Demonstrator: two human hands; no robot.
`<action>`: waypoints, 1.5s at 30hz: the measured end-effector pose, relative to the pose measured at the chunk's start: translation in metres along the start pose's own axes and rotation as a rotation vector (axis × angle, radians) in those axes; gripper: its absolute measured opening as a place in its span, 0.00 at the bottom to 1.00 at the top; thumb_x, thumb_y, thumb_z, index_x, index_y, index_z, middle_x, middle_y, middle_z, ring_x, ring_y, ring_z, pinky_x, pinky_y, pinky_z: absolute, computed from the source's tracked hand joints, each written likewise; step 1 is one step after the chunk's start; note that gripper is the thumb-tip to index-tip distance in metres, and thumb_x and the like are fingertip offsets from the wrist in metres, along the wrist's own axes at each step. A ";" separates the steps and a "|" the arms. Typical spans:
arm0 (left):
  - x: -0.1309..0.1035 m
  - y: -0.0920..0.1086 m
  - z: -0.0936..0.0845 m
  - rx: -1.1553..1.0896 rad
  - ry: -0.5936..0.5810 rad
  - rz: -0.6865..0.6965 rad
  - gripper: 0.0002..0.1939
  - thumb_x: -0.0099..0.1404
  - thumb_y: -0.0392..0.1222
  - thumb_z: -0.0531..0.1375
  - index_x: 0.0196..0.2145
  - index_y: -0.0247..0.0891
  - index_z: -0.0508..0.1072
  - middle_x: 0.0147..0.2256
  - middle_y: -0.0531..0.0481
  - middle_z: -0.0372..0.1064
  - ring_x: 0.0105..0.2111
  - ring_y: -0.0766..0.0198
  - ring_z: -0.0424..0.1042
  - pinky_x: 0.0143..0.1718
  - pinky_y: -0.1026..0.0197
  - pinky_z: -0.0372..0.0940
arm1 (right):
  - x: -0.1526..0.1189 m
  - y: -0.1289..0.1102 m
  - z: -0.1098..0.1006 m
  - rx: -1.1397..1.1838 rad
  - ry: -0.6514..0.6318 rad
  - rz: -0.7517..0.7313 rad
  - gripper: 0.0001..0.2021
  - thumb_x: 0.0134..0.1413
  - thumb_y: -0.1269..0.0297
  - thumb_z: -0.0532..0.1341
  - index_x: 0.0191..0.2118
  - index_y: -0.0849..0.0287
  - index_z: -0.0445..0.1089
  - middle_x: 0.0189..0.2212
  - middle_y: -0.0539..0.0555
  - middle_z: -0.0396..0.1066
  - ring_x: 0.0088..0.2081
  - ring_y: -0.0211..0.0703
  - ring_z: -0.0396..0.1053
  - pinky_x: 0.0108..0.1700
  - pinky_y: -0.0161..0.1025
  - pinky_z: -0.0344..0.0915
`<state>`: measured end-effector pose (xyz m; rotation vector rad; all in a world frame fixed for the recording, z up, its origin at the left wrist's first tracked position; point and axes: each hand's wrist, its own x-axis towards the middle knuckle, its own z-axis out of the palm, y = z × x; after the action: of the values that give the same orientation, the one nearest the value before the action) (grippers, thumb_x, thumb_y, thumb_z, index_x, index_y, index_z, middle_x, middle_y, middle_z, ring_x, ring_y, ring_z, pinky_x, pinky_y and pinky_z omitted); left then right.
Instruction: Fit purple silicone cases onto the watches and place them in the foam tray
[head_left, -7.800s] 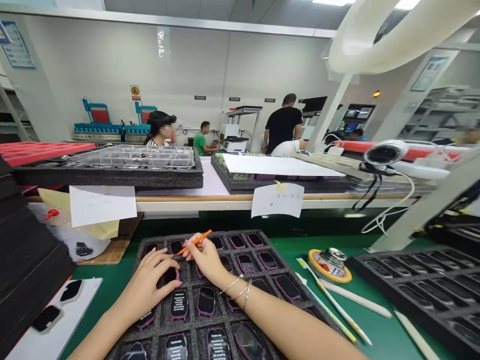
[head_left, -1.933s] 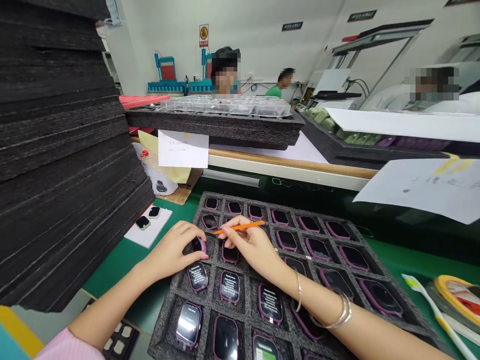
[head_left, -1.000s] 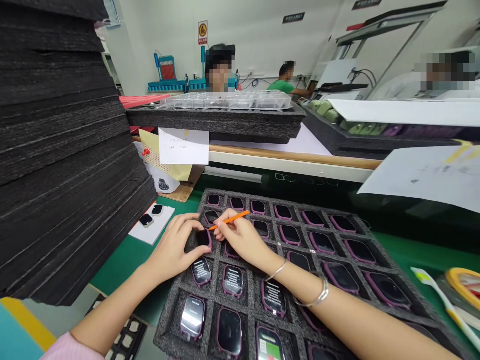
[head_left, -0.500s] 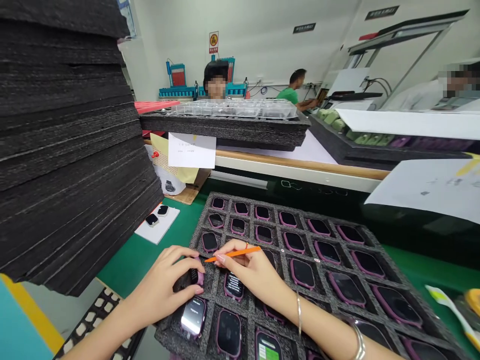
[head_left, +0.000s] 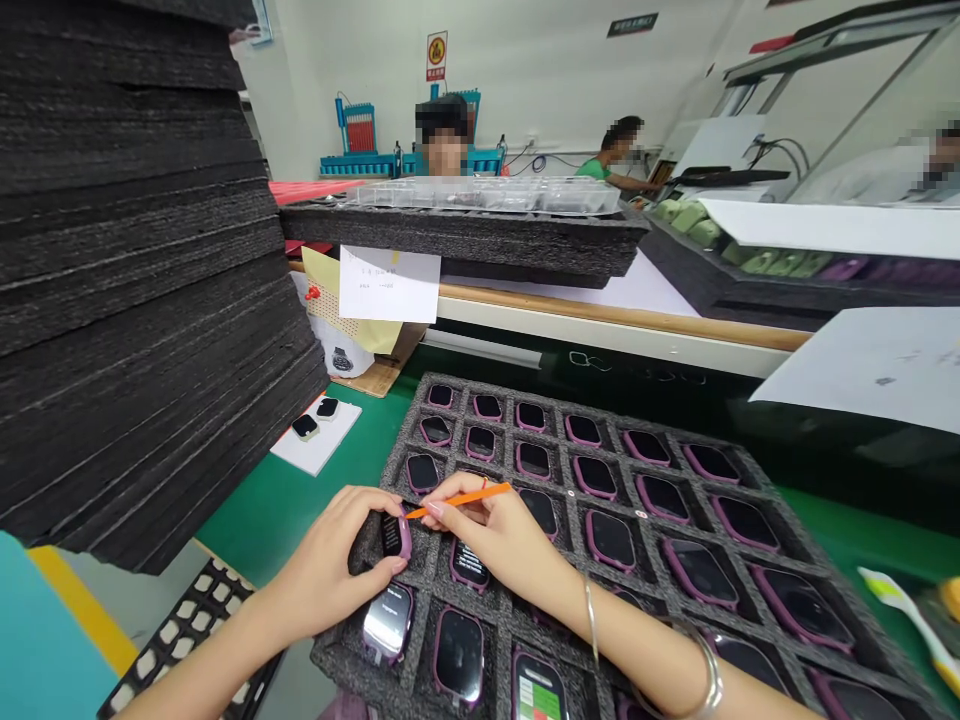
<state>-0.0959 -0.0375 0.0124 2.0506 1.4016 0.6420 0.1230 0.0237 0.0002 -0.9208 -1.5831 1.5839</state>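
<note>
Stick (head_left: 484, 493) moved — green tabletop (head_left: 259, 505), pale wall (head_left: 532, 75).

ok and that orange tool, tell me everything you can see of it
The orange tool is a slim, straight stick in one bright colour, apparently plastic. One end tapers to a point; the other looks blunter. The right hand grips it between thumb and fingers, over the foam tray. It slants slightly, point lower, toward the purple side of the watch. Whether the tip touches is hard to tell.
</note>
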 end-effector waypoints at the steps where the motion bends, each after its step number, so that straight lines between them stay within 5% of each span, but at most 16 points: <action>1: 0.000 -0.001 0.001 -0.009 0.005 -0.012 0.15 0.67 0.40 0.61 0.51 0.48 0.65 0.55 0.47 0.66 0.57 0.54 0.64 0.60 0.45 0.61 | 0.000 0.000 0.000 -0.006 -0.002 -0.003 0.14 0.57 0.50 0.66 0.34 0.57 0.74 0.32 0.54 0.78 0.37 0.45 0.77 0.44 0.43 0.72; 8: 0.004 0.005 -0.011 0.037 -0.054 -0.014 0.16 0.67 0.39 0.61 0.52 0.47 0.65 0.55 0.46 0.66 0.57 0.53 0.64 0.60 0.44 0.60 | -0.002 -0.006 -0.001 -0.023 -0.001 -0.036 0.13 0.56 0.50 0.66 0.33 0.56 0.76 0.32 0.54 0.78 0.37 0.46 0.77 0.44 0.44 0.73; 12: 0.015 0.028 -0.018 0.133 -0.167 0.135 0.16 0.68 0.40 0.61 0.52 0.50 0.70 0.61 0.46 0.60 0.63 0.50 0.56 0.64 0.43 0.56 | -0.007 -0.021 -0.024 -0.006 0.090 -0.050 0.16 0.54 0.47 0.67 0.33 0.57 0.74 0.32 0.54 0.78 0.37 0.46 0.77 0.44 0.45 0.74; 17: 0.043 0.048 0.012 0.206 -0.227 0.431 0.12 0.69 0.50 0.61 0.47 0.44 0.75 0.53 0.43 0.68 0.57 0.49 0.64 0.59 0.45 0.60 | -0.028 -0.023 -0.051 0.002 0.200 -0.025 0.21 0.50 0.43 0.69 0.33 0.57 0.72 0.30 0.54 0.76 0.33 0.44 0.76 0.41 0.44 0.75; 22: 0.061 0.046 0.029 0.415 -0.230 0.539 0.17 0.68 0.57 0.60 0.41 0.39 0.75 0.45 0.41 0.71 0.47 0.49 0.68 0.48 0.46 0.63 | -0.044 -0.008 -0.058 0.021 0.239 -0.001 0.23 0.49 0.40 0.68 0.32 0.58 0.70 0.28 0.54 0.76 0.30 0.42 0.75 0.38 0.43 0.76; 28: 0.041 0.032 0.015 0.240 -0.166 0.399 0.09 0.68 0.48 0.62 0.45 0.45 0.75 0.50 0.46 0.71 0.54 0.52 0.67 0.57 0.48 0.61 | -0.051 -0.008 -0.047 -0.009 0.206 -0.026 0.20 0.54 0.42 0.66 0.34 0.57 0.70 0.32 0.55 0.77 0.34 0.44 0.77 0.40 0.44 0.75; 34: 0.036 0.021 0.019 0.133 -0.107 0.363 0.08 0.67 0.46 0.65 0.44 0.48 0.76 0.49 0.49 0.74 0.53 0.55 0.69 0.57 0.50 0.62 | -0.053 -0.007 -0.037 -0.145 0.163 -0.077 0.09 0.60 0.56 0.63 0.33 0.55 0.72 0.31 0.53 0.76 0.35 0.45 0.75 0.42 0.44 0.70; 45: 0.042 0.023 0.018 0.062 -0.129 0.158 0.24 0.58 0.48 0.72 0.48 0.45 0.68 0.47 0.49 0.73 0.50 0.54 0.71 0.53 0.50 0.66 | -0.053 -0.004 -0.037 -0.244 0.099 -0.174 0.06 0.63 0.61 0.60 0.35 0.54 0.72 0.32 0.52 0.77 0.35 0.44 0.75 0.41 0.42 0.69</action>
<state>-0.0543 -0.0084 0.0179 2.2256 1.2097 0.5258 0.1816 -0.0038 0.0045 -0.9447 -1.7606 1.2262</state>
